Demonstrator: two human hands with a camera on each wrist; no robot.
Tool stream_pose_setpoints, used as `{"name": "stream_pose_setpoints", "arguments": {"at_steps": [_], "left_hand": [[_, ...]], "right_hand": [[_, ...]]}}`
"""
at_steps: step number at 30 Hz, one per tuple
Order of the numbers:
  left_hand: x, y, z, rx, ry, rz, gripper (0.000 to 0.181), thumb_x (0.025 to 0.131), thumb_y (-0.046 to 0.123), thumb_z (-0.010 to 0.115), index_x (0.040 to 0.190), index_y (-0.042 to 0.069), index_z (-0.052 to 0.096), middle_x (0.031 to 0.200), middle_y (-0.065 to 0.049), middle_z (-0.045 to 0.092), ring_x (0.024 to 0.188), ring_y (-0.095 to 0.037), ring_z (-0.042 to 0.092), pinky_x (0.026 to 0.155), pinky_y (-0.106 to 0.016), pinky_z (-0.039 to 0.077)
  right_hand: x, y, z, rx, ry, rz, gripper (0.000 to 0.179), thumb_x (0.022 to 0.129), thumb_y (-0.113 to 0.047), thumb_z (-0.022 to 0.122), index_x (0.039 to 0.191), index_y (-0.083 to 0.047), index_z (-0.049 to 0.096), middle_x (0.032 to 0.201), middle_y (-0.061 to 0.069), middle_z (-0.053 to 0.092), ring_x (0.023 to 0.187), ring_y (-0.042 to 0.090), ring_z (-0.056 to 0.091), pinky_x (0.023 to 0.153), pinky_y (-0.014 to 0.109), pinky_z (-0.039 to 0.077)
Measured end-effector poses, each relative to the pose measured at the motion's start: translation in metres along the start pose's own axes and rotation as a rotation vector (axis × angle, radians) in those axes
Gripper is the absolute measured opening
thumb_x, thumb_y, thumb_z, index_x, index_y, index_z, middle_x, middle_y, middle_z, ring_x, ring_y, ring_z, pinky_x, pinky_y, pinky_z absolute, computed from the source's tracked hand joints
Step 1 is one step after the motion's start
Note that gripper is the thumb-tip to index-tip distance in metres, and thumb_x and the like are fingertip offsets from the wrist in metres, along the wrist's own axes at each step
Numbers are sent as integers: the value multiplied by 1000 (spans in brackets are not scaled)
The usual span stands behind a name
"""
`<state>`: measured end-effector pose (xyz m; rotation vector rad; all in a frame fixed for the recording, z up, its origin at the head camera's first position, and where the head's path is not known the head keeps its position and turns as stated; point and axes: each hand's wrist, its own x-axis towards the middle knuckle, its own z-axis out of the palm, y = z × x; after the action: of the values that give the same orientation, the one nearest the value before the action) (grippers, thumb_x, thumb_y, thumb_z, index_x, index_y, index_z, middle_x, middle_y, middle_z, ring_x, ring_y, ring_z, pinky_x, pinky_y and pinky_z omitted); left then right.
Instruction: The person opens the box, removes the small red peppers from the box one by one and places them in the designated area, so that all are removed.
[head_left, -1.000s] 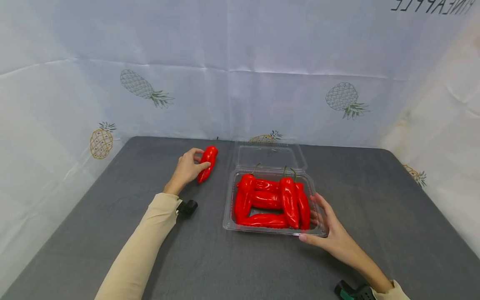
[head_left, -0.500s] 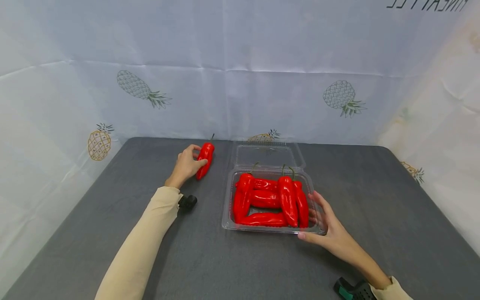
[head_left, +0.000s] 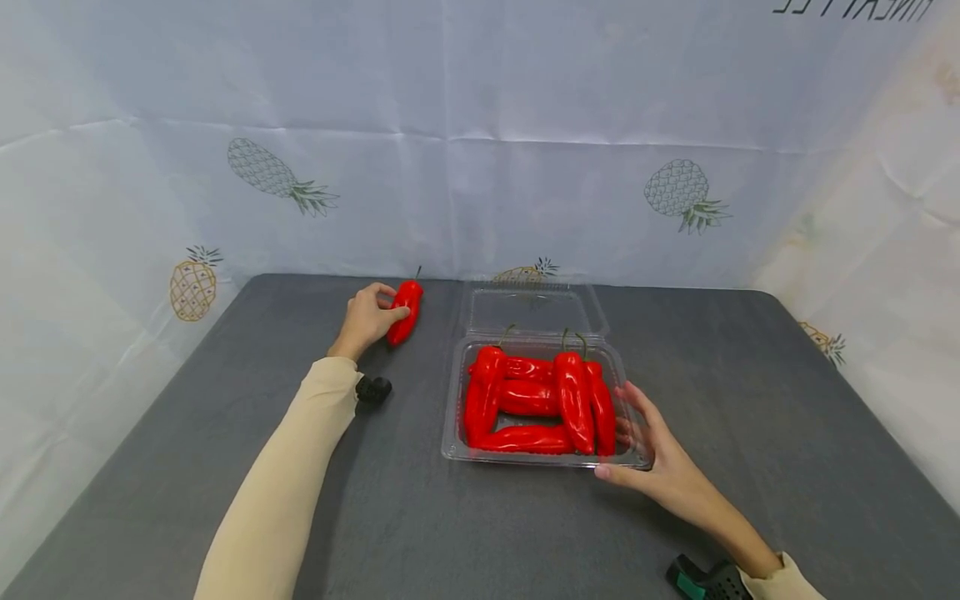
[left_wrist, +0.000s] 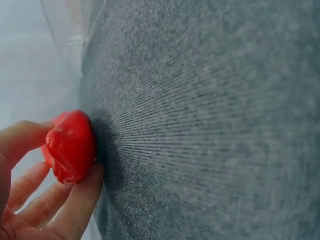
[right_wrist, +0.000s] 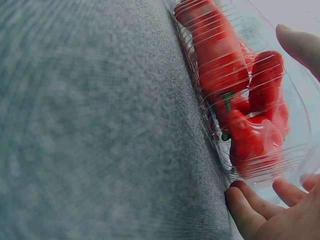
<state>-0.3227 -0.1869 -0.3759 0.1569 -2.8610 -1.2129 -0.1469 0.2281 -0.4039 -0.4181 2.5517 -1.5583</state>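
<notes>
My left hand (head_left: 366,319) holds a red pepper (head_left: 406,312) between thumb and fingers at the back left of the table. The pepper's dark stem points away, and its blunt tip faces the camera in the left wrist view, close over the cloth. A clear plastic clamshell container (head_left: 455,425) sits to the right, its lid (head_left: 532,312) folded back flat. Several glossy red peppers (head_left: 528,398) lie inside, some lengthwise over others lying across. My right hand (head_left: 667,467) grips the container's front right corner, thumb at the front rim and fingers (right_wrist: 245,207) along the side wall.
Dark grey cloth covers the table (head_left: 420,533). A white curtain (head_left: 450,192) printed with pineapples hangs behind the table's back edge and along both sides. The lid reaches close to that back edge.
My left hand has shifted slightly away and to the left with the red pepper, whose stem shows more fully. The right hand and the container keep their places.
</notes>
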Motion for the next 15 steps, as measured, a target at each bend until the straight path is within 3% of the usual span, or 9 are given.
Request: {"name": "stream_pose_setpoints", "arguments": {"at_steps": [8, 15], "left_hand": [[0, 2, 1, 44, 15, -9, 44, 96, 26, 62, 133, 4, 53, 130, -25, 59, 116, -40, 55, 92, -49, 53], [-1, 1, 0, 75, -46, -35, 52, 96, 28, 58, 141, 3, 44, 126, -25, 56, 107, -37, 60, 80, -41, 58]], "right_hand": [[0, 0, 0, 1, -2, -4, 105, 84, -17, 78, 159, -10, 4, 160, 22, 19, 138, 54, 38, 93, 6, 40], [0, 0, -2, 1, 0, -5, 106, 84, -16, 78, 159, -10, 4, 161, 22, 19, 137, 53, 39, 93, 6, 40]]}}
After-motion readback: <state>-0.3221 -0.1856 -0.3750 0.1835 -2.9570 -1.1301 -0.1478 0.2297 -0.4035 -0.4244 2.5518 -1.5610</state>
